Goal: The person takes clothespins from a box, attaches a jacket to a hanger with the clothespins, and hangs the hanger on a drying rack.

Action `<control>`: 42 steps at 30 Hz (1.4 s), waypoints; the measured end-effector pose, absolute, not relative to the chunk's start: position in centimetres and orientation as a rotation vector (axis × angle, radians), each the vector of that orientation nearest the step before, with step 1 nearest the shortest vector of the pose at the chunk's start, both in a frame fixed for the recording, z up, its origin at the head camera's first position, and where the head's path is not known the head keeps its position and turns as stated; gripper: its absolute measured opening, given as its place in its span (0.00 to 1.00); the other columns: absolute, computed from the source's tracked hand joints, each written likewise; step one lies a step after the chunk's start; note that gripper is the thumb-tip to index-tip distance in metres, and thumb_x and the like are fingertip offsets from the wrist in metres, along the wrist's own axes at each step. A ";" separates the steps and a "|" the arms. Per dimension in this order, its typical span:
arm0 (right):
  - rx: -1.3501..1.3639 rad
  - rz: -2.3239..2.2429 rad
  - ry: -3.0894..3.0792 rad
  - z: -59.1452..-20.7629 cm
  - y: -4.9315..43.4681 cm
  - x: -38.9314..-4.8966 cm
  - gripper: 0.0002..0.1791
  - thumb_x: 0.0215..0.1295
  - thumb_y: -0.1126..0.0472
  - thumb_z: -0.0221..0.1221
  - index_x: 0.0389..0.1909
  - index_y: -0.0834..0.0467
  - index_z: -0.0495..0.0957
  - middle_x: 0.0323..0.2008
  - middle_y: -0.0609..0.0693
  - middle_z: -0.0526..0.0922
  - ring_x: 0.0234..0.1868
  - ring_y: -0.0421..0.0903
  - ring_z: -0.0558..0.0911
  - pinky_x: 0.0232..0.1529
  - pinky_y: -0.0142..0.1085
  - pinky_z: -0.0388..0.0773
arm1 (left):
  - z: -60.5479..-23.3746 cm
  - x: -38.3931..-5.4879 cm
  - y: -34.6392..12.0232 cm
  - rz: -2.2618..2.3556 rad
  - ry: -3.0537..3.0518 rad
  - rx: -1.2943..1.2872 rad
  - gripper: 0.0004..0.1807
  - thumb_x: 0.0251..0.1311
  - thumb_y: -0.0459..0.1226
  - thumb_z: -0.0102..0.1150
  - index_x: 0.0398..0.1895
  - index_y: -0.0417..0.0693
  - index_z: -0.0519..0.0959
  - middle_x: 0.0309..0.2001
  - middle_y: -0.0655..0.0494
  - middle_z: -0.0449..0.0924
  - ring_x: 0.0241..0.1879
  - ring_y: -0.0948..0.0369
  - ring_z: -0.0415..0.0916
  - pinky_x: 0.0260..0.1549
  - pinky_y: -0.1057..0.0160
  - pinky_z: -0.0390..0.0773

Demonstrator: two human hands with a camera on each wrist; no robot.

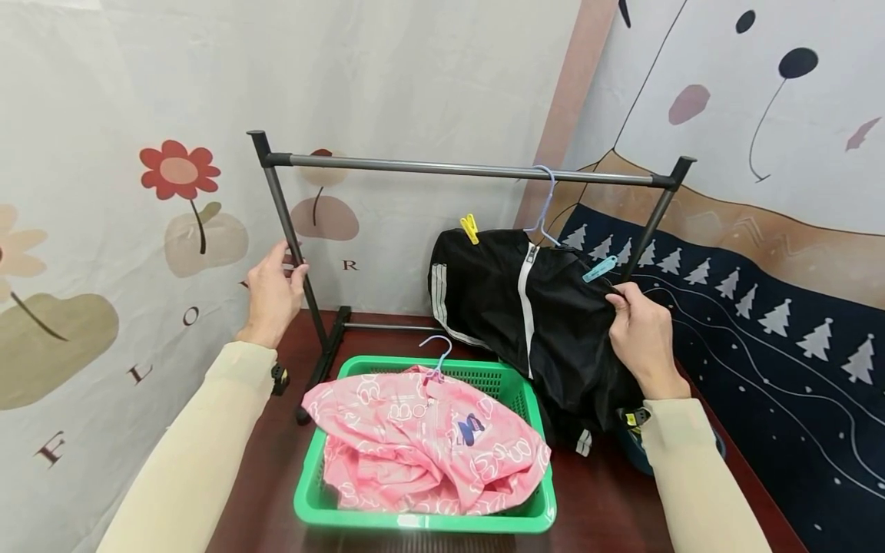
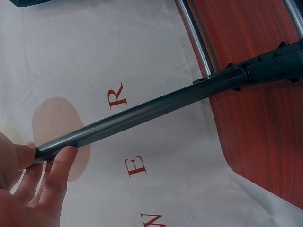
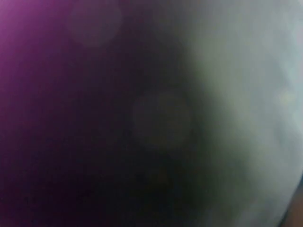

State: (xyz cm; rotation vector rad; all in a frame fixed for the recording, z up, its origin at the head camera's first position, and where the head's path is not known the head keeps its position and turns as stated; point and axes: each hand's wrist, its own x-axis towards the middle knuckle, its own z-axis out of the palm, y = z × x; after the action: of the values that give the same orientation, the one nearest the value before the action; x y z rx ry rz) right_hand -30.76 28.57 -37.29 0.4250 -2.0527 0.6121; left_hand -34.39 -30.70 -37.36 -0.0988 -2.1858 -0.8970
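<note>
My left hand (image 1: pixel 271 296) holds the left post of a dark metal clothes rack (image 1: pixel 415 165). In the left wrist view, thumb and fingers lie on either side of that post (image 2: pixel 137 118). A black zip jacket (image 1: pixel 570 315) with white stripes hangs on a lilac hanger (image 1: pixel 548 201) hooked over the rail. On its shoulders sit a yellow clothespin (image 1: pixel 469 228) and a light blue clothespin (image 1: pixel 599 269). My right hand (image 1: pixel 644 342) pinches the jacket's right shoulder, close by the right post. The right wrist view is dark and blurred.
A green basket (image 1: pixel 422 522) stands on the dark red table (image 1: pixel 259 476) before the rack. In it lies a pink patterned jacket (image 1: pixel 415 438) with a hanger (image 1: pixel 442 353) at its neck. A dark blue container (image 1: pixel 632 449) is partly hidden beneath my right wrist.
</note>
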 end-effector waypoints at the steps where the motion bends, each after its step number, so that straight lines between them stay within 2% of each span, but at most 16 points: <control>1: 0.423 0.616 -2.058 -37.4 28.6 -30.8 0.07 0.87 0.66 0.65 0.49 0.69 0.85 0.36 0.70 0.92 0.33 0.71 0.88 0.37 0.60 0.77 | -37.3 -34.4 -30.7 -0.898 -2.185 -0.099 0.21 0.84 0.28 0.65 0.75 0.37 0.80 0.55 0.31 0.90 0.53 0.31 0.94 0.54 0.31 0.92; 7: 0.408 0.651 -2.087 -37.9 28.9 -30.7 0.09 0.88 0.65 0.63 0.51 0.69 0.86 0.34 0.66 0.90 0.31 0.63 0.83 0.39 0.41 0.68 | -37.3 -34.4 -30.7 -0.892 -2.184 -0.100 0.21 0.84 0.27 0.64 0.75 0.37 0.80 0.55 0.31 0.90 0.53 0.31 0.94 0.55 0.31 0.92; 10: 0.390 0.674 -2.103 -38.0 28.9 -30.6 0.09 0.89 0.64 0.63 0.52 0.68 0.86 0.37 0.65 0.91 0.33 0.63 0.84 0.42 0.38 0.67 | -37.3 -34.4 -30.7 -0.892 -2.186 -0.097 0.21 0.84 0.28 0.64 0.75 0.37 0.80 0.55 0.31 0.90 0.53 0.31 0.94 0.55 0.31 0.92; 15: 0.361 0.715 -2.113 -38.2 29.0 -30.3 0.10 0.90 0.63 0.62 0.53 0.67 0.86 0.45 0.67 0.93 0.42 0.66 0.88 0.48 0.45 0.72 | -37.4 -34.5 -30.7 -0.892 -2.176 -0.106 0.21 0.84 0.27 0.65 0.75 0.37 0.81 0.55 0.31 0.91 0.52 0.31 0.95 0.54 0.31 0.92; 23: 0.350 0.751 -2.110 -38.6 29.4 -30.0 0.11 0.91 0.63 0.61 0.56 0.69 0.86 0.51 0.69 0.92 0.52 0.71 0.90 0.57 0.61 0.79 | -37.5 -34.6 -30.7 -0.890 -2.167 -0.102 0.20 0.84 0.28 0.64 0.74 0.37 0.81 0.55 0.31 0.91 0.52 0.32 0.95 0.54 0.32 0.92; 42: 0.309 0.784 -2.145 -39.5 30.1 -28.2 0.16 0.91 0.62 0.61 0.65 0.70 0.82 0.60 0.72 0.90 0.61 0.73 0.88 0.67 0.68 0.79 | -37.6 -34.6 -30.7 -0.883 -2.184 -0.086 0.19 0.85 0.28 0.64 0.73 0.35 0.80 0.56 0.29 0.90 0.53 0.30 0.94 0.55 0.29 0.91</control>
State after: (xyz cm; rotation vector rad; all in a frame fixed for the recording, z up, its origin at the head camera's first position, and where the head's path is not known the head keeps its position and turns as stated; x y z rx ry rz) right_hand -28.18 30.14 -39.54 0.3087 -2.1445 0.7843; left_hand -34.63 -30.67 -37.59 -0.0860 -2.1836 -0.8828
